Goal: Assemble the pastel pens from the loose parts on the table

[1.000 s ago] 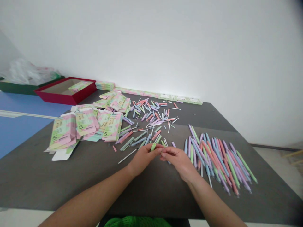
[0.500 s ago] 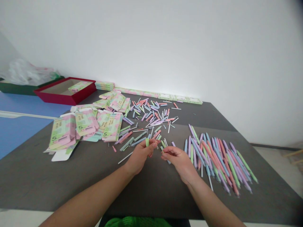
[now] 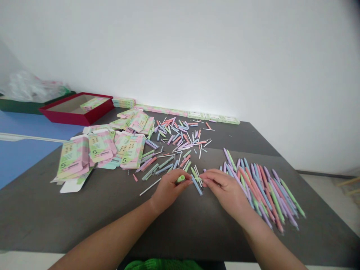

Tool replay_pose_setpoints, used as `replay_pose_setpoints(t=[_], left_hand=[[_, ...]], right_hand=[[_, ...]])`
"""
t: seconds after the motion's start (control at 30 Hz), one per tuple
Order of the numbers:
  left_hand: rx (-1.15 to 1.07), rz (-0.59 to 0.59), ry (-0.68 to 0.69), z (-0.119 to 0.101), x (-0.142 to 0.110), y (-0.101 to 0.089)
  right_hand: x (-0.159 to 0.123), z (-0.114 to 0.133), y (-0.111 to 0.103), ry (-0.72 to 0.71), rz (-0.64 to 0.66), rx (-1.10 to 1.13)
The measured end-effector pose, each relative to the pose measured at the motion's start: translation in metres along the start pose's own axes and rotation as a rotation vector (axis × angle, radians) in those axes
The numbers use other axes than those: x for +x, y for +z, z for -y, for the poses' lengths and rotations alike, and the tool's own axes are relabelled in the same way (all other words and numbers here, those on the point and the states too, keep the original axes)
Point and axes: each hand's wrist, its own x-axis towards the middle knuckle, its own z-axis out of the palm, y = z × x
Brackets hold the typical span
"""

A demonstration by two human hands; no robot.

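My left hand (image 3: 171, 187) is closed around a green pen barrel (image 3: 180, 179), whose open end shows between thumb and fingers. Opposite it, my right hand (image 3: 223, 187) is pinched, its fingertips pressed together at something too small to make out. A narrow gap separates the two hands. Between them on the dark table lie a blue pen barrel (image 3: 197, 185) and thin white refills (image 3: 198, 173). Beyond my hands spreads a pile of pen parts (image 3: 180, 135) in pink, purple, blue and green. To the right of my right hand lie many whole pens (image 3: 264, 191) side by side.
Flattened printed cartons (image 3: 102, 146) cover the table's left part. A red box (image 3: 75, 108) with a carton inside stands behind them, beside a green box (image 3: 22, 105) holding plastic bags (image 3: 33, 88). Printed packs (image 3: 197, 114) line the wall.
My right hand has moved slightly left and forward over the nearest pens. My left hand has turned, so the green barrel's open end now faces me.
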Motion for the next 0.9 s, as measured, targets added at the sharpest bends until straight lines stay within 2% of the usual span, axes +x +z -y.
replay_pose_setpoints(t=[0.43, 0.67, 0.73, 0.9], left_hand=[[-0.022, 0.048, 0.082, 0.003, 0.0, 0.003], [-0.002, 0.149, 0.123, 0.005, -0.001, 0.004], [-0.014, 0.152, 0.129, 0.005, -0.002, 0.005], [-0.03, 0.125, 0.088, 0.003, -0.003, 0.005]], right_hand=[[0.004, 0.0, 0.003, -0.02, 0.072, -0.066], [0.009, 0.003, 0.004, -0.073, 0.158, -0.15], [0.009, 0.002, 0.01, -0.025, 0.157, -0.102], [0.006, -0.008, 0.026, 0.28, 0.089, 0.254]])
